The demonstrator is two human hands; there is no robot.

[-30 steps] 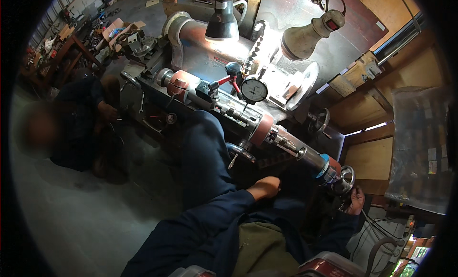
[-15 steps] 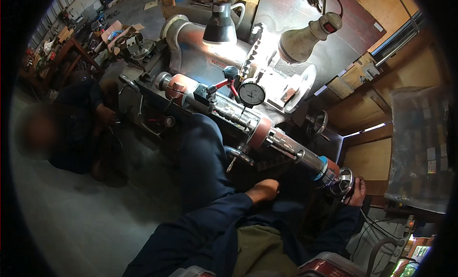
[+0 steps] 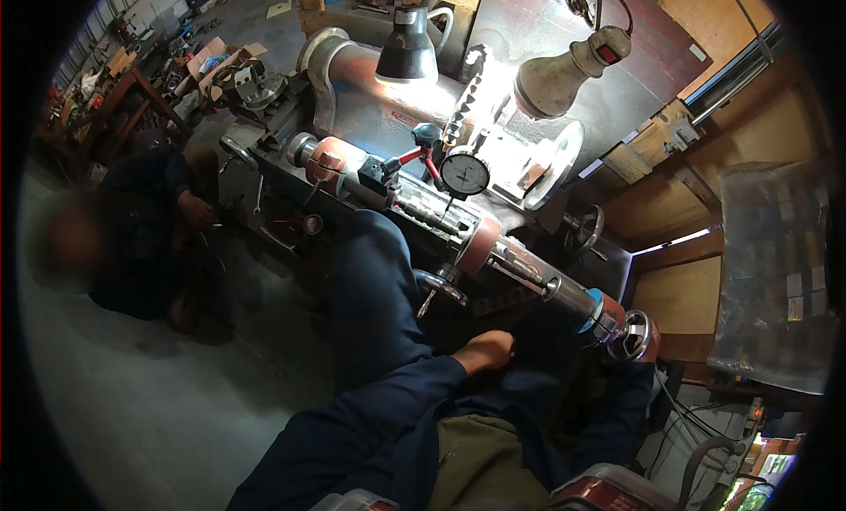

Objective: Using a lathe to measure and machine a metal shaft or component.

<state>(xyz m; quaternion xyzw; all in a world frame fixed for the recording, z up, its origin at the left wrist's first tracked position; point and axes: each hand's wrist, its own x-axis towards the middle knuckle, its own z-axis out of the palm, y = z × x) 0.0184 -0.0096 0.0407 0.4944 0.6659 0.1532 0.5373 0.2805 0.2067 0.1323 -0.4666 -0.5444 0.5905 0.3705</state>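
Note:
My right hand (image 3: 652, 342) is at the rim of the chrome handwheel (image 3: 629, 335) on the right end of the machine. Its fingers curl about the rim and are partly hidden by it. Over my lap my left hand (image 3: 488, 350) rests with curled fingers; what they hold, if anything, is hidden. The long machine bed carries a round dial gauge (image 3: 464, 174) on a red-jointed arm (image 3: 427, 159), above a bright metal shaft (image 3: 432, 203). A smaller handwheel (image 3: 441, 286) sits on the machine's front, beside my knee.
A black lamp (image 3: 407, 48) and a beige lamp (image 3: 573, 73) light the machine. A grinding-type wheel (image 3: 557, 166) stands behind the gauge. At the left, a crouching person (image 3: 132, 238) in dark clothes is near another crank handle (image 3: 238, 154). Plastic sheeting (image 3: 771, 273) hangs at the right.
My right hand has moved slightly left and round the handwheel's rim, and the wheel looks turned. My left hand stays where it was.

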